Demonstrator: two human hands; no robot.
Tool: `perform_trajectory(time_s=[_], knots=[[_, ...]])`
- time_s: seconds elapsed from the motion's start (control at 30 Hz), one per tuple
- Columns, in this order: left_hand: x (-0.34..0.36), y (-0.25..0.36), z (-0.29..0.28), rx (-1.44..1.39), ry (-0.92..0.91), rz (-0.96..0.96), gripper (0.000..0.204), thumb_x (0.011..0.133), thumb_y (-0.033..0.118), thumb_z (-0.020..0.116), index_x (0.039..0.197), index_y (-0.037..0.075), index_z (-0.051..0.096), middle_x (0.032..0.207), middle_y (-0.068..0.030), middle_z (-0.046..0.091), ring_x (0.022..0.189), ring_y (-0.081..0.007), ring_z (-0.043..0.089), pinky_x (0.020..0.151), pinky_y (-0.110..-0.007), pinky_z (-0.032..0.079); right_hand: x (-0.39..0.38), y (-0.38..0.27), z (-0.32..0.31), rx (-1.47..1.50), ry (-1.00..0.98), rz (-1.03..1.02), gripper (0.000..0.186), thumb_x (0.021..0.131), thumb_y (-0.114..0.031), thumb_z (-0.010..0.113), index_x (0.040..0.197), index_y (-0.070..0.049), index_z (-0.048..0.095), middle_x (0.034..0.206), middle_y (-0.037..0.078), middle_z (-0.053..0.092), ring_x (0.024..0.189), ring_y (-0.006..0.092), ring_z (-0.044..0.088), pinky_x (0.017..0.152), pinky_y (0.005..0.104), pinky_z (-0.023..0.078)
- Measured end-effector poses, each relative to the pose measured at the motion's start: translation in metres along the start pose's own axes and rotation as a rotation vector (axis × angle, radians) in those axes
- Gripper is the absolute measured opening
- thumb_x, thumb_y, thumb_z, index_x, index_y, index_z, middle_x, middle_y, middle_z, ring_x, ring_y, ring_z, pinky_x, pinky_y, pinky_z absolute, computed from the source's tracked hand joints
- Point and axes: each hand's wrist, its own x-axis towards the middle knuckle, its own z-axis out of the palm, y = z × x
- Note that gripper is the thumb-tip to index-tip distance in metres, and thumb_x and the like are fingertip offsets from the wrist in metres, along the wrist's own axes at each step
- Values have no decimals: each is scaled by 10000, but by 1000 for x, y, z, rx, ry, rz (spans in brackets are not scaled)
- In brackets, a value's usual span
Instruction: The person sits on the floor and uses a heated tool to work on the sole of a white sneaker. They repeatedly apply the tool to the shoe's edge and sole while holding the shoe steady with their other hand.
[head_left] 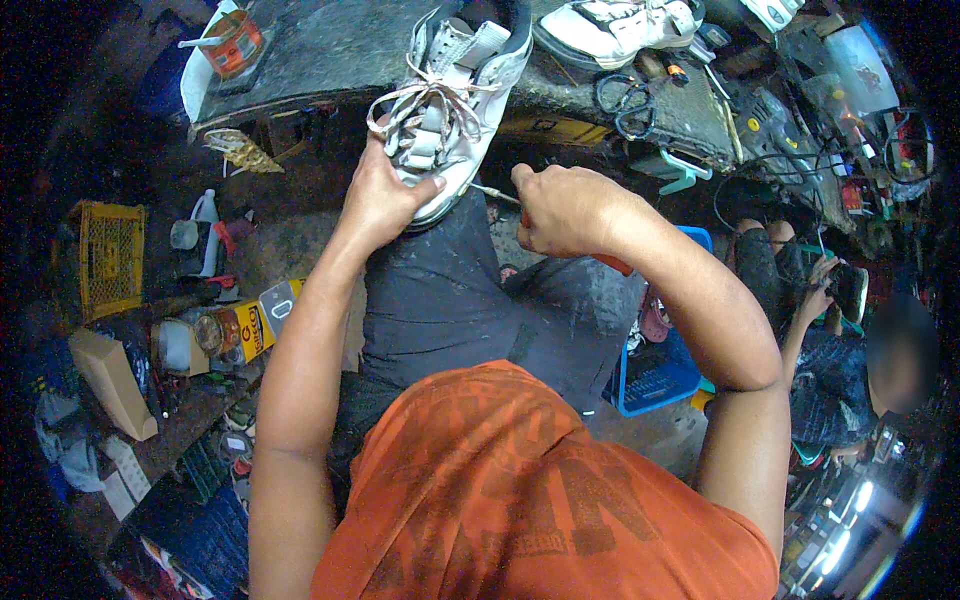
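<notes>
A white sneaker (478, 110) with pale laces rests tilted at the bench's front edge, its toe toward me above my thigh. My left hand (385, 195) is closed around its toe end, thumb pressed on the side near the sole. To the right, my right hand (565, 210) is in a fist around an awl (492, 191). Its thin metal shaft points left, and the tip meets the sneaker's lower side. Parts of a reddish handle show beside the fist; the fingers cover the rest.
The dark workbench (330, 60) holds another white sneaker (610, 30), a dark coiled cord (622, 105) and an orange-labelled container (235, 45). A blue plastic stool (660, 390) stands right of my legs. A yellow crate (112, 260) is at left. Another person (835, 380) sits at right.
</notes>
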Motion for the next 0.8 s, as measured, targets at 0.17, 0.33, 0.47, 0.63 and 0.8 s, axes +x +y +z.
perform_trajectory(time_s=[0.17,0.33,0.47,0.63,0.8], knots=[[-1,2,1,51,25,4,921,704,164,864,1464,26,364,1327,-226,581,1235,-368,586,1053,-413,453,1,-7,-2,7,-17,-15,486,856,-271,669,1195,66,585,1094,267,710,1023,396,706,898,475,568],[-3,2,3,130,57,25,935,715,167,846,1489,62,331,1361,-263,534,1253,-422,554,1058,-457,455,3,-13,-1,-25,-25,-42,480,842,-258,694,1153,72,535,945,268,718,938,422,707,850,486,569],[-3,0,3,170,54,22,942,719,173,845,1492,63,317,1362,-265,532,1253,-429,554,1062,-462,454,5,-7,-4,-46,1,-13,471,839,-238,679,1180,62,554,994,263,714,974,406,706,866,482,570],[2,-4,1,123,22,54,935,725,182,846,1485,51,318,1364,-268,534,1251,-423,560,1061,-455,455,14,8,-13,-159,4,-39,387,825,-212,664,1127,31,666,1067,234,728,1007,367,719,873,475,581],[7,-8,-3,123,-15,16,958,719,174,862,1491,31,315,1360,-203,576,1252,-324,578,1093,-397,426,26,27,-30,-526,171,-124,148,784,-143,689,889,-75,768,944,155,763,899,306,751,757,428,604]])
